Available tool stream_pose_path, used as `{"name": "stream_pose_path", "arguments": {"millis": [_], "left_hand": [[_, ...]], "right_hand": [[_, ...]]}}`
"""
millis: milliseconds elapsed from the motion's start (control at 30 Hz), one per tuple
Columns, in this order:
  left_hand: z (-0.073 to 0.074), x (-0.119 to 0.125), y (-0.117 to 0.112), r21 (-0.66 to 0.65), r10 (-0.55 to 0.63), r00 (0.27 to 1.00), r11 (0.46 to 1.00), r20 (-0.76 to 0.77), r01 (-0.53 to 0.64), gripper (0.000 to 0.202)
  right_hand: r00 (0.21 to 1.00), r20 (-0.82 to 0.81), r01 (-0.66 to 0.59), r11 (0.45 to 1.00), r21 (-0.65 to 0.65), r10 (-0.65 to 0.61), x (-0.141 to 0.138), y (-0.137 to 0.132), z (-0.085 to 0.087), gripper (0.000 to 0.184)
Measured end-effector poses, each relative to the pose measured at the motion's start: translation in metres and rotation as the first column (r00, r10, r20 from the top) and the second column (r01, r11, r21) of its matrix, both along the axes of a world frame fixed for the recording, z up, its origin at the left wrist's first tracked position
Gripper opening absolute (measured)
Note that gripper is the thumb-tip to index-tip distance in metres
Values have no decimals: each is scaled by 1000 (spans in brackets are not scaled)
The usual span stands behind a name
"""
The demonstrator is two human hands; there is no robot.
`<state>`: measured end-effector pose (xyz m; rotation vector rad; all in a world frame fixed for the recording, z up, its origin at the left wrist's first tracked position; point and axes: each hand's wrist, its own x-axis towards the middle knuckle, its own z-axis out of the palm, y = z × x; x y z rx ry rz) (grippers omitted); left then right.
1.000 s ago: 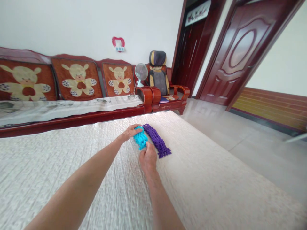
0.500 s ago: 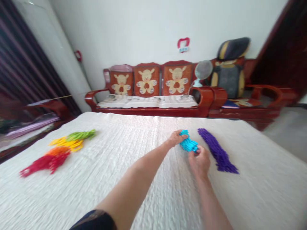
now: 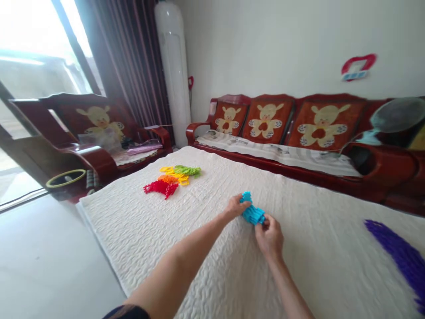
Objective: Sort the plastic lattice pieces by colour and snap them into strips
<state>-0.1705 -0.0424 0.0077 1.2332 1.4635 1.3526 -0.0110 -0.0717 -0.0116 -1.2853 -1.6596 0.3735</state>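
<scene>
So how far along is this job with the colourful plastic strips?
Done, it seems: a long purple plastic strip lies stretched out on the white quilted bedspread, and a heap of red, orange, yellow and green plastic strips sits further off. In hand: a bright blue interlocking plastic strip, bunched between the left hand and right hand. Left: that blue strip, not yet laid out; beyond it, I can't tell.
</scene>
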Motion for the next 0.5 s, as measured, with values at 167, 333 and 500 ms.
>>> {"name": "stream_pose_path", "arguments": {"millis": [167, 333, 500], "left_hand": [[5, -115, -67, 45, 196, 980, 980, -37, -195, 27], [13, -203, -134, 72, 390, 918, 920, -75, -385, 30], [9, -258, -190, 75, 568, 808, 823, -155, -564, 30]], "right_hand": [[972, -37, -233, 972, 17, 234, -112, -36, 4, 34], [909, -110, -400, 915, 47, 403, -203, -83, 5, 32], [828, -126, -544, 838, 52, 546, -264, -124, 1, 36]]}}
